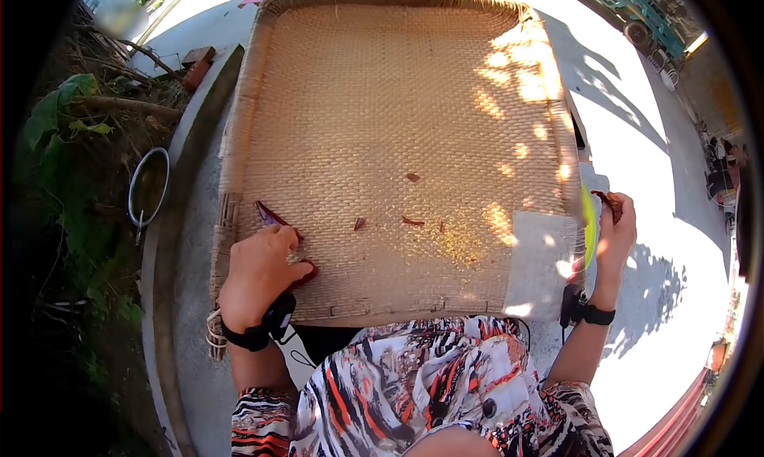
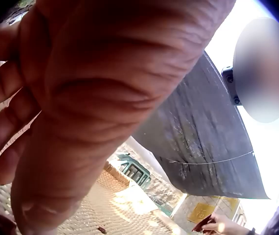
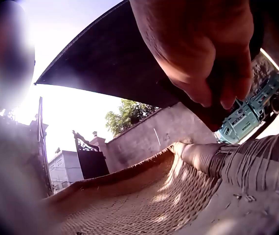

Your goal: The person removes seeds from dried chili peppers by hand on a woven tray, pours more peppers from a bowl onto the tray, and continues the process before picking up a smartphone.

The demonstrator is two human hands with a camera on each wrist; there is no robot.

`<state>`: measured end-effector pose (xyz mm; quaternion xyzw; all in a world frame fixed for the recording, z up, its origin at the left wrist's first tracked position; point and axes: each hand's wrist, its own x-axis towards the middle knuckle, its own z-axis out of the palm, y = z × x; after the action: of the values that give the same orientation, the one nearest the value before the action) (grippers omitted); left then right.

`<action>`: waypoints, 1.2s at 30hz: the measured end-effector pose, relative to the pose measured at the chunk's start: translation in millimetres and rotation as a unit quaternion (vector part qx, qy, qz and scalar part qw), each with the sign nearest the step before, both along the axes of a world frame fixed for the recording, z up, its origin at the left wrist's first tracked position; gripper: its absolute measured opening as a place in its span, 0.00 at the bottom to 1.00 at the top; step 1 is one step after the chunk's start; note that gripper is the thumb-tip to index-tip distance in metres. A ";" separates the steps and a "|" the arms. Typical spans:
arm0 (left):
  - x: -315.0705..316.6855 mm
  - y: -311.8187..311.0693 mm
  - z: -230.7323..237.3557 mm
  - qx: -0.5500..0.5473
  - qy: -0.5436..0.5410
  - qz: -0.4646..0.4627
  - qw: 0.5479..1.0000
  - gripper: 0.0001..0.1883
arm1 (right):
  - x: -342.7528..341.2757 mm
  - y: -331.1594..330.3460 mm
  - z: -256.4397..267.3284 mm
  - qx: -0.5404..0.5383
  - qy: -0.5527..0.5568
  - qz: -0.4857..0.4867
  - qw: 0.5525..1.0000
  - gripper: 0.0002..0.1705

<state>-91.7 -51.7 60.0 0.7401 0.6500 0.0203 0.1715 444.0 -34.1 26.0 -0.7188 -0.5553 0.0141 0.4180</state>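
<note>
At the left front of a large woven tray point(image 1: 374, 99), my left hand point(image 1: 259, 274) reaches down over dark red dried chili peppers point(image 1: 272, 216). Its thumb and fingers stand apart, with dark red pieces right at the fingertips. In the left wrist view, the thumb point(image 2: 46, 196) fills much of the picture and the red pieces are mostly cut off. Beyond the tray's right edge, my right hand point(image 1: 617, 238) pinches a dried chili pepper point(image 1: 602, 196) between bent fingers. This hand is beside a bright yellow-green object point(image 1: 589, 226). Pale yellow seeds point(image 1: 461, 246) and several red-brown scraps point(image 1: 411, 221) lie on the weave.
A pale patch point(image 1: 541, 258) covers the tray's front right corner. Left of the tray run a low concrete curb point(image 1: 179, 178) and plants, with a metal basin point(image 1: 150, 186) among them. A teal vehicle point(image 1: 637, 11) stands at the far right.
</note>
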 end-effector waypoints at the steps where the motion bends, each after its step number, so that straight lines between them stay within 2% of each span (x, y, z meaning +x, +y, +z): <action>1: -2.9 -2.2 -2.3 -0.006 0.020 -0.015 1.000 0.19 | 23.5 2.6 -12.8 -0.022 -0.022 -0.023 0.999 0.15; 3: -8.5 -4.5 -9.1 -0.015 0.057 -0.049 0.997 0.19 | 41.6 5.2 -24.0 -0.117 -0.027 -0.025 0.992 0.19; 5: -13.0 -9.2 -22.6 0.007 0.060 -0.070 0.996 0.15 | 40.1 4.4 -23.0 -0.263 -0.126 -0.094 0.952 0.22; 6: -14.2 -9.5 -27.2 0.020 0.054 -0.074 0.996 0.14 | 33.7 4.4 -21.4 -0.182 -0.217 -0.039 0.958 0.24; 7: -14.4 -10.0 -28.8 0.031 0.048 -0.080 0.995 0.13 | 28.3 3.3 -17.6 -0.146 -0.277 -0.063 0.948 0.23; 9: -8.8 -7.7 -19.9 0.042 -0.027 -0.115 0.992 0.09 | -5.6 0.1 0.3 -0.059 -0.204 -0.031 0.977 0.21; 11: 11.8 -4.6 -8.6 0.022 -0.117 -0.127 0.985 0.09 | -63.4 -5.2 20.2 -0.070 0.024 0.070 0.995 0.19; 12: 24.2 -3.9 -7.2 0.031 -0.156 -0.152 0.975 0.09 | -89.7 -8.2 25.1 -0.073 0.139 0.119 0.980 0.18; 13: 36.8 -3.1 -8.3 0.044 -0.170 -0.164 0.971 0.10 | -111.3 -9.6 17.6 -0.095 0.159 0.190 0.964 0.18; 14: 49.4 -2.2 -10.0 0.058 -0.184 -0.176 0.965 0.10 | -133.6 -10.6 20.5 -0.170 0.166 0.284 0.929 0.20; 16: 71.7 -0.3 -13.9 0.070 -0.218 -0.192 0.954 0.11 | -184.2 -15.0 22.6 -0.207 0.178 0.415 0.868 0.21; 19: 92.0 -1.4 -24.1 0.065 -0.277 -0.176 0.942 0.14 | -220.8 -13.9 7.2 -0.172 0.155 0.508 0.830 0.20; 22: 93.8 -2.3 -25.4 0.072 -0.318 -0.129 0.936 0.17 | -216.6 -9.2 12.6 -0.213 0.135 0.477 0.842 0.17; 24: 77.3 -1.5 -11.4 0.088 -0.324 -0.106 0.936 0.19 | -199.2 -9.6 26.8 -0.159 0.085 0.392 0.902 0.15; 26: 47.5 3.3 -16.4 0.096 -0.173 -0.078 0.977 0.20 | -172.4 -6.9 30.3 -0.073 0.066 0.290 0.952 0.12; 28: 34.4 4.3 -23.5 0.140 -0.121 -0.053 0.981 0.16 | -134.9 -1.1 26.8 0.020 0.068 0.184 0.980 0.11; 29: 20.5 4.7 -30.0 0.141 -0.082 -0.042 0.986 0.14 | -113.0 1.6 24.3 0.051 0.064 0.136 0.987 0.11; 31: -4.6 6.0 -41.8 0.145 -0.003 -0.019 0.989 0.12 | -74.8 -0.8 22.8 0.027 0.011 -0.001 1.000 0.13; 32: -4.7 5.6 -40.4 0.133 -0.011 -0.004 0.991 0.08 | -49.1 -1.9 17.5 0.004 -0.009 -0.016 1.000 0.14; 34: -8.0 7.3 -40.3 0.112 0.006 -0.010 0.994 0.06 | -7.0 -5.0 1.7 -0.044 -0.048 -0.047 0.997 0.16; 36: -6.9 7.8 -37.2 0.105 0.011 -0.027 0.994 0.07 | -8.7 -6.1 -5.1 0.039 -0.219 -0.076 0.972 0.17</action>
<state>-98.6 -43.9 22.7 0.7714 0.6260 0.0756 0.0859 435.2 -40.3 21.0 -0.7278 -0.5773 -0.1970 0.3134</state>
